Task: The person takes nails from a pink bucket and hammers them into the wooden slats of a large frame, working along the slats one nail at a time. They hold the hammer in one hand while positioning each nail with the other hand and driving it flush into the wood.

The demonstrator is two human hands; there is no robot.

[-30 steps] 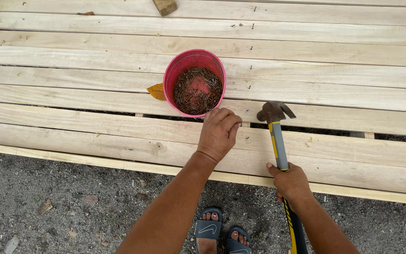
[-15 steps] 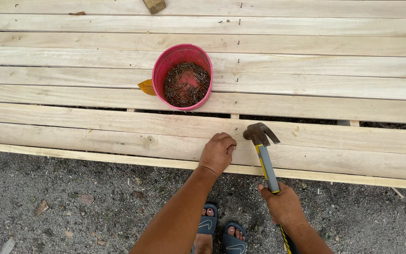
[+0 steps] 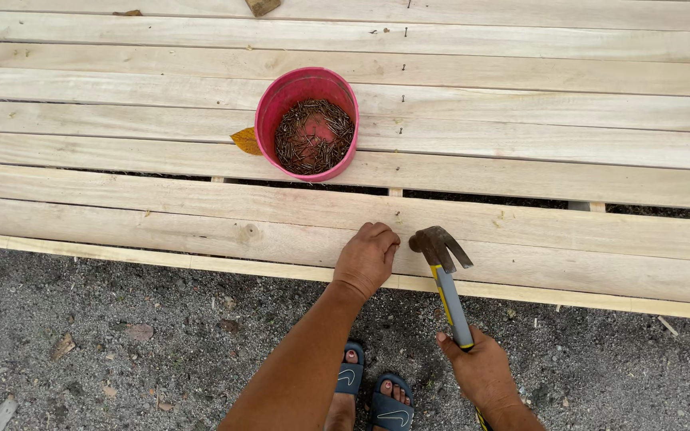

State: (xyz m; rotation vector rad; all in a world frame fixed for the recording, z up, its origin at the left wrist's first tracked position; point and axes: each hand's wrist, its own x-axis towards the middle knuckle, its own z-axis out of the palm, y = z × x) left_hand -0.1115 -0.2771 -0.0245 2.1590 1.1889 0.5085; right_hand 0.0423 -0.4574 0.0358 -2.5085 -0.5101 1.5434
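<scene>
The left hand (image 3: 367,257) is resting knuckles-up on the pale, rough-sawn wooden planks (image 3: 201,215) that are lying side by side in a long low deck, its fingers curled tightly together and its fingertips pressing down near the front edge of the second board; whether it is pinching anything under them is too small to tell. Just to its right, the right hand (image 3: 481,371) is gripping the lower end of a claw hammer with a dark steel head and a grey and yellow handle (image 3: 445,279), fingers wrapped closed around the grip. The hammer is angling up and slightly left from that hand, its head hovering just beside the left hand's knuckles, over the front plank. Farther up the deck, well apart from both hands, a round pink plastic bucket filled with dark thin nails (image 3: 307,124) is sitting across two boards, with a dry orange leaf (image 3: 247,141) lying against its left side. A dark gap is showing between the boards just below the bucket. Below the deck, grey gravel ground (image 3: 105,351) is spreading out, and the person's feet in dark blue sandals (image 3: 373,391) are standing on it between the two forearms.
</scene>
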